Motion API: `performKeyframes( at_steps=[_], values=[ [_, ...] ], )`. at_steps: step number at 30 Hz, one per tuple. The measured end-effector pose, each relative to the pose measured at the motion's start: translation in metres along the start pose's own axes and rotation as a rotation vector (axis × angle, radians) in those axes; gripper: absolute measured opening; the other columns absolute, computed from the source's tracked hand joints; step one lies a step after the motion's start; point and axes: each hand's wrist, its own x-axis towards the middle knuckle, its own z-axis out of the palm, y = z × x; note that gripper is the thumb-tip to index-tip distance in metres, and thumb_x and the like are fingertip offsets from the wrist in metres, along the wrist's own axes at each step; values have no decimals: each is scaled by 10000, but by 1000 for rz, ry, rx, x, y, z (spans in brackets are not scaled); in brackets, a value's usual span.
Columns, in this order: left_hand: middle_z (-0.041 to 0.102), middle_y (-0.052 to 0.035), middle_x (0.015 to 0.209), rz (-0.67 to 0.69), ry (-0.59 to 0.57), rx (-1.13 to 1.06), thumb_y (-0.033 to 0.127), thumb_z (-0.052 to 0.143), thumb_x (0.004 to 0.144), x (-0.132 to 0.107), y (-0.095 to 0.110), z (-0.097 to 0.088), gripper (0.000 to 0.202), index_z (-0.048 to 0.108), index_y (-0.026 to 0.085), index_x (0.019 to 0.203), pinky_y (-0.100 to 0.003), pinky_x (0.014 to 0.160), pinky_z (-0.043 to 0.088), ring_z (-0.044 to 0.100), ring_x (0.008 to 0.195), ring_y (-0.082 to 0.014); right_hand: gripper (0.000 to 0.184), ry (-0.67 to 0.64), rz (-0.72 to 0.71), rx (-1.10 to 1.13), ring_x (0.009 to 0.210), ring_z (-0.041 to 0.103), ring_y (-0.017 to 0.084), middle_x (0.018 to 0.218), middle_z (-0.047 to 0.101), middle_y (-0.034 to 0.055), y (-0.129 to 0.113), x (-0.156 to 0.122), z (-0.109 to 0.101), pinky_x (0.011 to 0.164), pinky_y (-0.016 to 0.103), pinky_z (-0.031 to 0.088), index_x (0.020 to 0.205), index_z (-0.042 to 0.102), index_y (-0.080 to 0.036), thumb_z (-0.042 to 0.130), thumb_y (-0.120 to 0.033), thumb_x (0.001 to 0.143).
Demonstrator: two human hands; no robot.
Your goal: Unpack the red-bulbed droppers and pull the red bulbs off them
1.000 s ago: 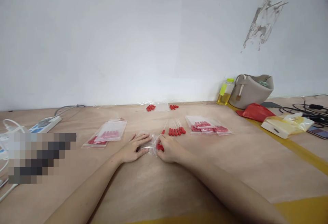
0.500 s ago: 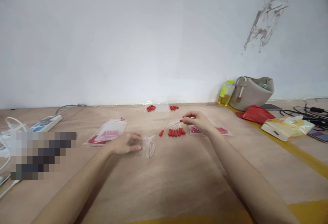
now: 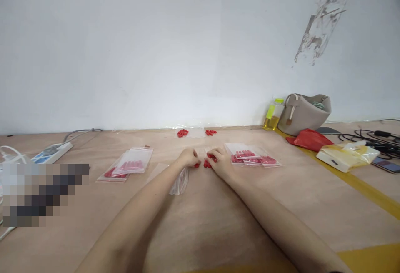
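My left hand (image 3: 188, 157) is closed at a single dropper with a red rubber bulb (image 3: 196, 165), its fingertips pinching near the bulb. Close by on the right, my right hand (image 3: 219, 160) curls over several red-bulbed droppers (image 3: 206, 164). Its fingers are bent round them and hide most of their stems. Under my left forearm lies a clear zip bag (image 3: 179, 183), partly covered. To the left rest zip bags of red-bulbed droppers (image 3: 131, 164). More filled zip bags (image 3: 250, 159) lie just right of my right hand.
Along the wall sit two small piles of red bulbs (image 3: 183, 133) (image 3: 211, 132) with clear plastic between them. A power strip (image 3: 53, 153) is at the left. On the right stand a bottle (image 3: 273, 116), a grey bag (image 3: 304, 114), a red pouch (image 3: 311, 140), a tissue pack (image 3: 346, 156), and cables.
My left hand has left the clear zip bag and moved right to the lone dropper. My right hand has come down and left from above onto the droppers' group.
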Motion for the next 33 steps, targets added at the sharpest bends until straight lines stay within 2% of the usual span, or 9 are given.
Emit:
performKeyframes(
  at_steps=[4,9,13,17,20,24,28,33],
  values=[
    [666,-33,655,-22,-52,-123,212,613,703,2,6,7,88,573,135,718,-183,548,485,631,617,-131,115,-54,-33,-45,756,569,152,848,591,52,1,-1,1,717,289,474,833,652,-197,560,-222,768],
    [669,-49,665,-43,-89,-216,232,479,811,-1,9,7,194,560,124,672,-188,562,500,623,591,-110,164,-79,-56,-59,778,570,151,856,584,58,1,-3,1,730,279,469,865,665,-202,519,-253,812],
    [660,-47,638,-47,-99,-236,229,488,802,-3,7,4,191,561,115,668,-196,560,500,602,552,-99,218,-92,-64,-89,776,569,139,841,585,58,1,-7,0,739,257,453,834,666,-197,458,-260,853],
    [642,-32,591,-56,-106,-231,252,517,786,-2,7,2,190,568,116,664,-189,562,491,590,535,-92,224,-116,-17,-141,774,578,131,833,627,44,-1,-10,-1,739,249,427,896,642,-193,421,-218,868],
    [624,-17,559,-63,-93,-212,272,509,798,-2,8,2,192,570,121,698,-186,558,483,587,531,-90,221,-73,26,-178,818,569,153,857,642,53,-2,-11,-2,773,286,381,934,625,-182,417,-214,866],
    [630,-20,576,-53,-85,-170,285,497,805,-3,9,3,208,572,119,705,-190,553,478,587,532,-92,208,30,91,-288,870,522,194,874,633,65,-4,-13,-7,810,344,281,889,631,-192,456,-296,846],
    [636,-26,585,-21,-61,-102,289,484,809,-1,11,5,219,579,120,707,-187,540,469,589,533,-96,203,43,94,-377,832,498,194,801,625,42,-7,-15,-10,806,356,221,834,638,-208,503,-358,803],
    [639,-52,620,85,36,36,280,470,802,0,12,3,224,596,121,707,-232,571,470,596,573,-135,172,44,98,-373,802,495,186,764,623,24,-9,-16,-11,817,370,194,812,629,-209,507,-327,785]
  ],
)
